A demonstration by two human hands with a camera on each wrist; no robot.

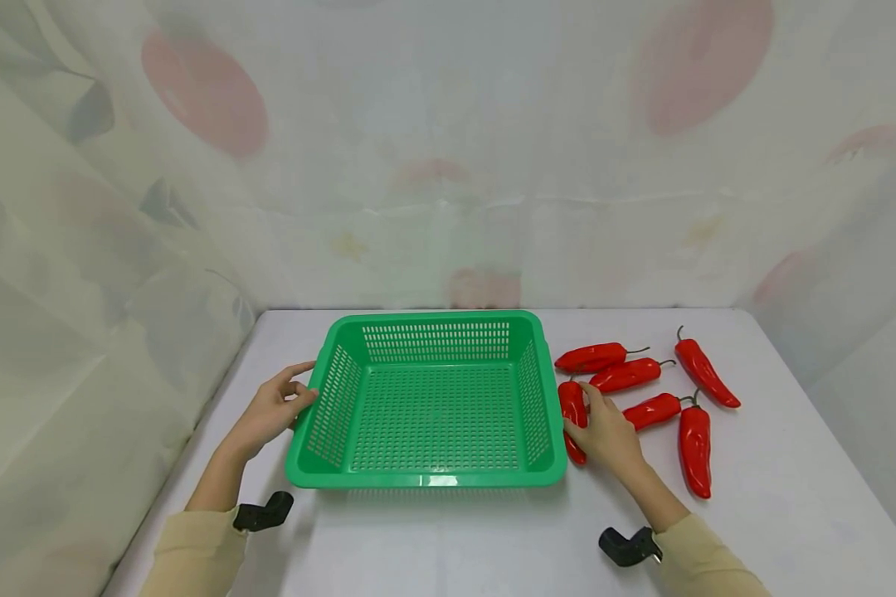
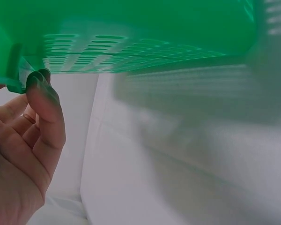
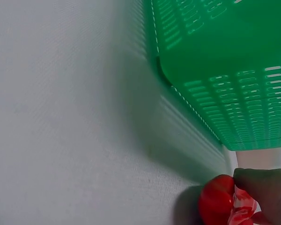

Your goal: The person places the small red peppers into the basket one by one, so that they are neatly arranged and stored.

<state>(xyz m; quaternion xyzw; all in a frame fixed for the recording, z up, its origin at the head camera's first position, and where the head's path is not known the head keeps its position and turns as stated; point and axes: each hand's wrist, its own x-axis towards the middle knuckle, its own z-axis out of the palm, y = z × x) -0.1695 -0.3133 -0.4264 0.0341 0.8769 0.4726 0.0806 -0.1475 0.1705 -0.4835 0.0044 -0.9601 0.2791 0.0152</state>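
Observation:
A green plastic basket (image 1: 426, 480) with slotted walls stands in the middle of the table, nothing inside it. At its left side, my left hand (image 1: 272, 410) grips the rim, with curled fingertips at the edge in the left wrist view. My right hand (image 1: 608, 435) pinches a red chili pepper (image 1: 572, 420) beside the basket's right wall. In the right wrist view the thumb (image 3: 267, 187) presses on that pepper (image 3: 217, 201), low over the table; the other fingers are mostly out of that view.
Several more red peppers lie right of the basket: two at the back (image 1: 590, 357), one farther right (image 1: 705, 373), one behind my right hand (image 1: 653, 411) and one nearer the front (image 1: 694, 452). Patterned cloth walls (image 1: 388, 249) enclose the white table (image 1: 433, 547).

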